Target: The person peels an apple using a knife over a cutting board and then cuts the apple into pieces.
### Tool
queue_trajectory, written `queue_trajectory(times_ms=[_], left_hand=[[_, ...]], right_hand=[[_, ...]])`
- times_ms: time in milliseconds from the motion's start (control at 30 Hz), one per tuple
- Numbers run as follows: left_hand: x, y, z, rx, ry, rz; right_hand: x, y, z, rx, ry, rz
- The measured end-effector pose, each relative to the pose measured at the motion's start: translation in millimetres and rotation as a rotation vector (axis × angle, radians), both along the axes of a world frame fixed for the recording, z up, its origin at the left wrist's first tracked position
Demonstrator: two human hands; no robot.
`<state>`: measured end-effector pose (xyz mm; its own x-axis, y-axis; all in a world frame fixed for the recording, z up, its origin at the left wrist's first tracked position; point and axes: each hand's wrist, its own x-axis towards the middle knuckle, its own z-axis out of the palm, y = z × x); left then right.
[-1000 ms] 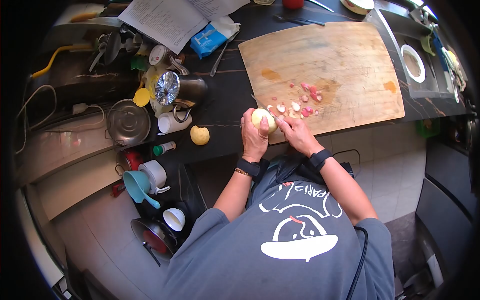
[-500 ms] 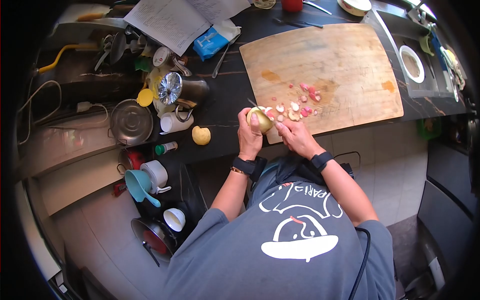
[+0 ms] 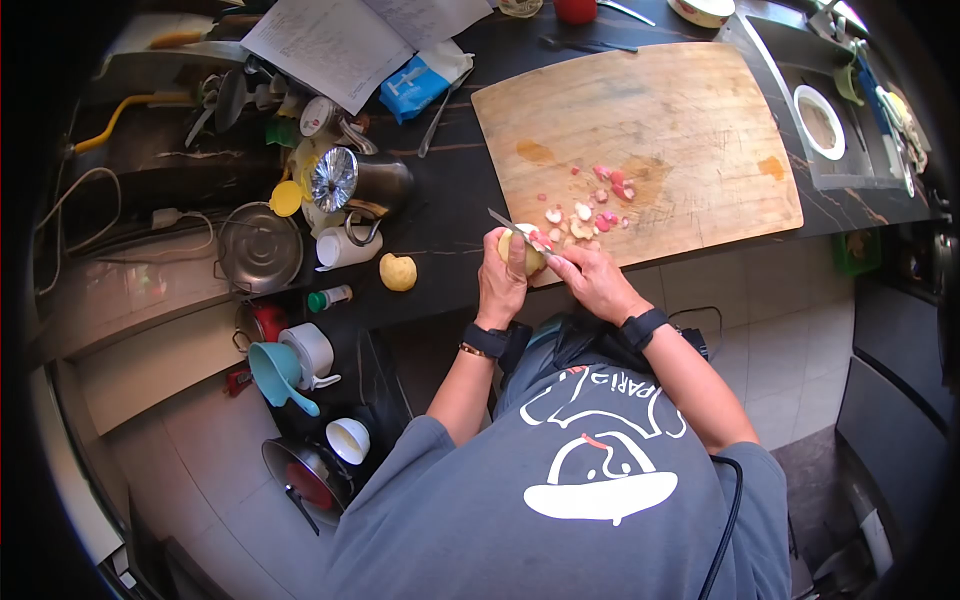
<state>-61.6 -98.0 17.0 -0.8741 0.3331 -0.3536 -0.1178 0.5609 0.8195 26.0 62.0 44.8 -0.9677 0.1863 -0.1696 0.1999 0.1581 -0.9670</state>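
Note:
My left hand (image 3: pixel 503 275) is wrapped around a pale yellow-green guava (image 3: pixel 517 255) with white and pink flesh showing on top, at the near left corner of the wooden cutting board (image 3: pixel 640 110). A thin knife (image 3: pixel 502 219) lies across the fruit, its tip pointing up and left. Closed around the knife's handle end is my right hand (image 3: pixel 600 285), close beside the left; the handle itself is hidden. Pink and white cut guava pieces (image 3: pixel 580 228) are scattered on the board just beyond my hands. Left of them, a round yellow guava (image 3: pixel 398 272) rests on the dark counter.
A metal jug (image 3: pixel 380 185), a white cup (image 3: pixel 345 247) and a green-capped bottle (image 3: pixel 328 298) stand to the left. Behind lie papers (image 3: pixel 330 50), a blue packet (image 3: pixel 412 88) and a fork (image 3: pixel 590 45). A sink (image 3: pixel 800 70) is at the right.
The knife has swung so its blade now lies visibly across the guava's top. My hands stay close together, and the view has shifted slightly.

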Motion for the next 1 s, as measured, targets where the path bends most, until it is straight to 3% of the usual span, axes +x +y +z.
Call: queue_trajectory(times_ms=[300,600,1000], left_hand=[[-5,1,-4,0.087,-0.091,0.008],[-7,-3,-10,0.066,0.039,-0.034],[-18,0,11,0.154,-0.128,-0.077]], right_hand=[[-3,4,-7,0.070,0.016,-0.023],[-5,6,-21,0.008,-0.124,0.006],[-10,1,-34,-0.073,-0.231,-0.059]])
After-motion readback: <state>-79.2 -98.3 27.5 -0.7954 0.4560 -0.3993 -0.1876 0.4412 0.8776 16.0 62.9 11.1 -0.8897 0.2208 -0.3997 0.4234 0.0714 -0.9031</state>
